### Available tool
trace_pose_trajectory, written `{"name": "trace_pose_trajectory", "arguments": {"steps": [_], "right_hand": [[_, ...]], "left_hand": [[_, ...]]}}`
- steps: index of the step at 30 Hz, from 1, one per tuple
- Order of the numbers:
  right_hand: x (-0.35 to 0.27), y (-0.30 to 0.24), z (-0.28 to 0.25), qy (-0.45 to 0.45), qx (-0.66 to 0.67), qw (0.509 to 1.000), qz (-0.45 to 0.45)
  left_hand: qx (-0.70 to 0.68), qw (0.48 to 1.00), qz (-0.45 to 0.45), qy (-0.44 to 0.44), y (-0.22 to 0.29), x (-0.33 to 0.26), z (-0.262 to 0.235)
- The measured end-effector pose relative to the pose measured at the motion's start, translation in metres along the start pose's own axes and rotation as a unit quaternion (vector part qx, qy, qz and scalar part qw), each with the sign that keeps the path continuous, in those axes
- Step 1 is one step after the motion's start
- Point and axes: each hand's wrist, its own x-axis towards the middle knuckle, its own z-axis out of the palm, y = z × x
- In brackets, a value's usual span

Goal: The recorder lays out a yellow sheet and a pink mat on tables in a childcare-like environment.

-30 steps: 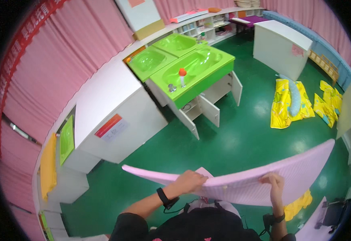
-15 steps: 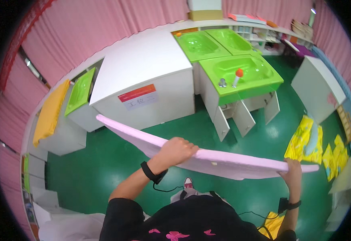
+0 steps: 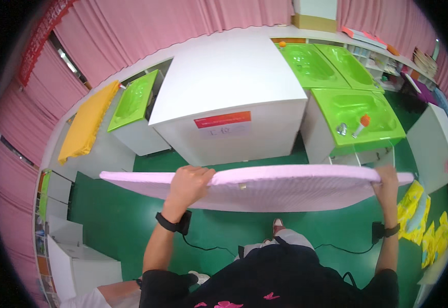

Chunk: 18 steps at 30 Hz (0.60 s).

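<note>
A long, thin pink padded mat (image 3: 285, 192) hangs in front of my body above the green floor, roughly level, its long upper edge running from left to right. My left hand (image 3: 189, 184) is closed over that edge, left of the mat's middle. Near the right end, my right hand (image 3: 386, 180) grips the same edge with the fingers curled over it. Both palms and the mat's far face are hidden. A black band with a small box and a cable sits on each wrist.
Ahead stands a large white-topped cabinet (image 3: 234, 72). Bright green basins (image 3: 360, 110) sit at the right, another green basin (image 3: 134, 100) at the left beside a yellow-covered table (image 3: 90, 123). Yellow cloths (image 3: 414, 210) lie on the floor at right. Another person's arm (image 3: 119, 291) shows at lower left.
The mat has turned from a slant to nearly level and now faces the white cabinet. My view has swung left, and both hands still grip the mat.
</note>
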Motion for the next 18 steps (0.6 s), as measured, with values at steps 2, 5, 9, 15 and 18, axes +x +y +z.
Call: {"name": "trace_pose_trajectory", "arguments": {"steps": [2, 5, 9, 15, 18], "right_hand": [[0.056, -0.017, 0.018, 0.150, -0.056, 0.986, -0.034], [0.124, -0.012, 0.064, 0.343, -0.040, 0.938, 0.038], [0.140, -0.010, 0.227, 0.277, 0.039, 0.959, 0.045], [0.237, -0.124, 0.356, 0.044, 0.137, 0.989, 0.034], [0.337, -0.119, 0.373, -0.034, 0.101, 0.990, 0.094]], "left_hand": [[0.015, 1.000, -0.011, 0.015, -0.040, 0.014, -0.024], [0.066, 0.998, -0.011, -0.007, -0.103, 0.060, -0.054], [0.086, 0.995, 0.045, -0.007, -0.168, 0.159, -0.088], [0.170, 0.953, -0.152, 0.200, -0.368, 0.296, -0.193], [0.302, 0.886, -0.060, 0.346, -0.530, 0.393, -0.220]]}}
